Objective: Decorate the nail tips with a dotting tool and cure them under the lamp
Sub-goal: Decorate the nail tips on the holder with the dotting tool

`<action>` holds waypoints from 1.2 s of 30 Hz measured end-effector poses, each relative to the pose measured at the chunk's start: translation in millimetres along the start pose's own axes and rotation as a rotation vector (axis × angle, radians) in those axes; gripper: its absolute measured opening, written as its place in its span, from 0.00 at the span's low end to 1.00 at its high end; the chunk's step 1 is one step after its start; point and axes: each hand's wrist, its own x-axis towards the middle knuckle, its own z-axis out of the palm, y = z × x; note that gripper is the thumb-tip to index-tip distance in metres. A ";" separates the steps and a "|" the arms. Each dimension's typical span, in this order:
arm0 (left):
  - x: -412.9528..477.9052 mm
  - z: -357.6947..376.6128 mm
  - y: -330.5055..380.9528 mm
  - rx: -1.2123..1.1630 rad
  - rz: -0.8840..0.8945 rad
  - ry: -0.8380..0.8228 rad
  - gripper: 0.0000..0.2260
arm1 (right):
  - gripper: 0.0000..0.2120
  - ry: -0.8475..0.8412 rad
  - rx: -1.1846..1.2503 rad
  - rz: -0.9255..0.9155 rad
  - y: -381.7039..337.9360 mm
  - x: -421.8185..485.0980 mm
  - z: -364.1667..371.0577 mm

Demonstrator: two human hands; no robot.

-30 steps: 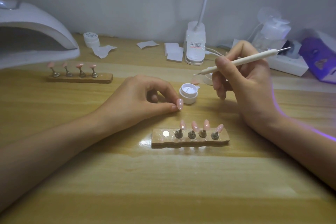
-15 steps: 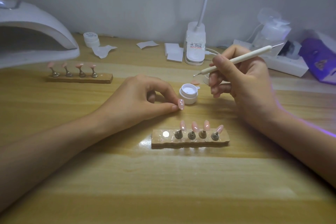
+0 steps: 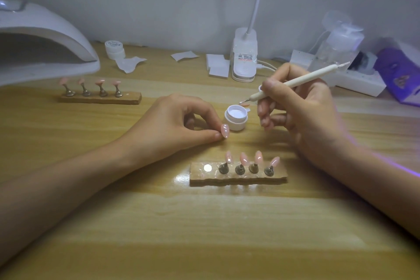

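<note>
The left hand (image 3: 179, 123) rests on the desk (image 3: 204, 223), its grip pinched closed on a single nail tip (image 3: 224, 131) just beside the open pot (image 3: 236, 118). The glossy pink face is turned clear, and the fingers hide whatever is under it. The right hand (image 3: 302, 116) has a pen-style grip closed on the dotting tool (image 3: 295, 82), a slim cream stick whose fine metal point hovers just above the pot's pale gel.

That tip looks feather-light, thin and slick, a hard almond-shaped shell. I'd take it by its base or edges, never the decorated face, which would likely smear. The tool looks rigid and light, and holding it low near the point should give steady dots.

In front, a rough-edged wooden holder (image 3: 197, 177) carries four more tips (image 3: 244, 158) on small dark metal cones, with one shiny round spot (image 3: 207, 168) bare at its left end. A second holder (image 3: 100, 99) with four tips lies well apart, by the smooth white domed lamp (image 3: 45, 29).
</note>
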 end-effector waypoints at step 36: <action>0.6 0.6 2.9 -0.012 0.038 -0.002 0.10 | 0.11 -0.119 -0.067 0.148 4.5 -11.9 13.9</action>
